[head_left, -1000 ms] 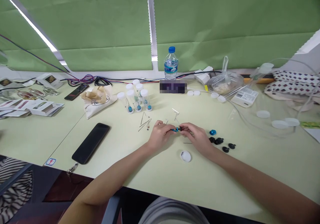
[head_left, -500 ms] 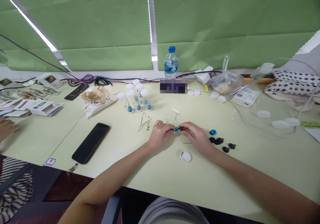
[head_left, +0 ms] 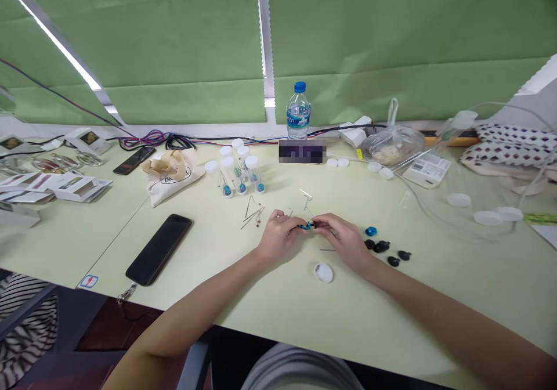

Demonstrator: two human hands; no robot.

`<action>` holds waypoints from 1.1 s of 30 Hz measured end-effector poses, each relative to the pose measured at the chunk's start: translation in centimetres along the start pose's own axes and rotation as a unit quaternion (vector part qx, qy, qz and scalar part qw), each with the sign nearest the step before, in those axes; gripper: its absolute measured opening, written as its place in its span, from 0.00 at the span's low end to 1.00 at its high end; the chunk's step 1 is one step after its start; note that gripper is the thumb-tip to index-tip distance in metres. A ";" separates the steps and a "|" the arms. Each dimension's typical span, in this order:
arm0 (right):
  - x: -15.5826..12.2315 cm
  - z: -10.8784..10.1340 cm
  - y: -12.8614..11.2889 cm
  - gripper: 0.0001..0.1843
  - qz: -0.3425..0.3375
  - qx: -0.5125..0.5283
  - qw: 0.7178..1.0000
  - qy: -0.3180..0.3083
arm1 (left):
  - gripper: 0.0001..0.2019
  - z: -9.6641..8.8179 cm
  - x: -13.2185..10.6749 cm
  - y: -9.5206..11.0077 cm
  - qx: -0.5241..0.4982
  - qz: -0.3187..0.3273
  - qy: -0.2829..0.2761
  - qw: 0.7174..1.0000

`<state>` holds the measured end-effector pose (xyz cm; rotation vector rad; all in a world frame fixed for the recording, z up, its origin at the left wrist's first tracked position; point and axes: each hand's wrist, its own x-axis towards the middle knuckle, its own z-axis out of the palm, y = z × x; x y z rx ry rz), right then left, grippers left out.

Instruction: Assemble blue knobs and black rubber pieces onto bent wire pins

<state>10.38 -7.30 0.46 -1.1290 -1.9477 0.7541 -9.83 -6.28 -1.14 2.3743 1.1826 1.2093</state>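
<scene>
Over the middle of the table, my left hand (head_left: 278, 234) pinches a small blue metal-looking part (head_left: 305, 226). From the other side, my right hand (head_left: 342, 237) has its fingers closed on a small black piece (head_left: 315, 225) that meets the blue part; the fingers partly hide both. Just right of my right hand lie a blue ring-like part (head_left: 371, 231) and several black knob-shaped pieces (head_left: 382, 246). A white round cap (head_left: 324, 273) with something small and dark in it lies nearer to me. Thin metal rods and hex keys (head_left: 252, 219) are scattered left of and beyond my hands.
Several clear tubes with white caps (head_left: 238, 175) stand beyond my left hand. A black phone (head_left: 159, 249) and a cloth pouch (head_left: 174, 175) lie to the left. A water bottle (head_left: 298, 114), a plastic bag (head_left: 394, 143) and cables (head_left: 152, 138) line the back.
My hands keep nearly the same place and grip. At the left edge, another person's hand has gone out of view, and a white box shows there.
</scene>
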 end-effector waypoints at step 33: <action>-0.1 0.1 0.2 0.17 0.065 0.056 0.996 -0.022 | 0.08 0.0 0.1 -0.1 0.009 0.010 0.013 1.000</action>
